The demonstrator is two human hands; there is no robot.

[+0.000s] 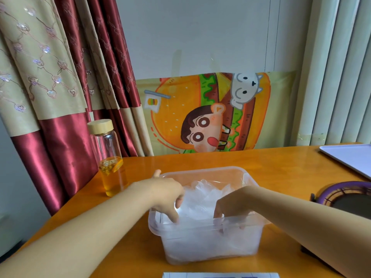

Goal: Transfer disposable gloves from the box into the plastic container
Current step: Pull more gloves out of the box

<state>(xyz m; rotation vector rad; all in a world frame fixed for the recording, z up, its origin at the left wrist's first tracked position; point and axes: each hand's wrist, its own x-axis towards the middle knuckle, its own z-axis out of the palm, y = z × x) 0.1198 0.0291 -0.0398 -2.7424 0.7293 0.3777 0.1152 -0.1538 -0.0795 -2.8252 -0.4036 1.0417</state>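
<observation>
- Nearest, at the bottom edge in front of the plastic container: a strip of a white box with blue print. By my reading this is the glove box. Only its top edge shows, so I cannot tell what is left inside.
- The container stands on the orange table, lid off. The disposable gloves are in it, as a crumpled clear heap that fills it from the floor to about the rim.
- Left hand: reaches in over the container's left side. The fingers are bent downward into the heap at the near-left corner, and the thumb sticks out past the far-left rim. I cannot tell whether the fingers pinch any film or only press on it.
- Right hand: comes in over the container's right side. The fingers point down just behind the front wall, with the tips dimly visible through it. I cannot tell whether they grip or push.
- Judgement: the transfer is well along or nearly done. Both hands seem to be packing the heap down. What remains is any gloves left in the box, and possibly closing up, though no lid is in view.
- Left of the container: a glass bottle with amber liquid.
- Right of the container: a round purple-rimmed object.
- Far right: a pale tray.
- Behind the container: a cartoon cloth on the wall.
</observation>
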